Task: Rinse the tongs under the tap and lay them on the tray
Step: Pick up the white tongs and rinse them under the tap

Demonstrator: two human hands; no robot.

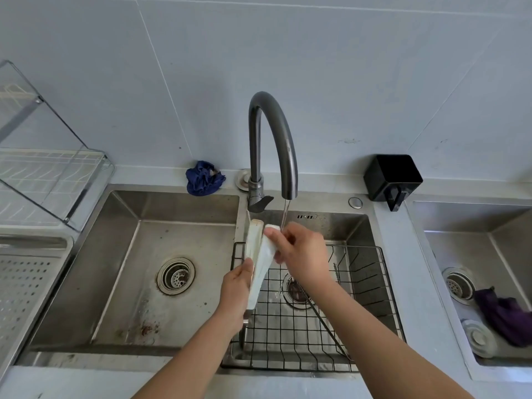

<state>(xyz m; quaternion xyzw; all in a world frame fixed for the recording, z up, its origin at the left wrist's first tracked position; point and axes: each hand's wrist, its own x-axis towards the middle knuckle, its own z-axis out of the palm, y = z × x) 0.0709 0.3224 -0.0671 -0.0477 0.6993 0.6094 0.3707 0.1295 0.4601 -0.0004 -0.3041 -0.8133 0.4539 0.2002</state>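
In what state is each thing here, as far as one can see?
tap: running
tongs: arms apart, beside the stream
left hand: grips the tongs' lower end
right hand: pinches one arm's tip
tray: holds no tongs yet
blue cloth: crumpled on the counter

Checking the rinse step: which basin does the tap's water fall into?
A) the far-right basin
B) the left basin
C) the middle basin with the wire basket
C: the stream from the tap passes the right hand and lands inside the wire basket.
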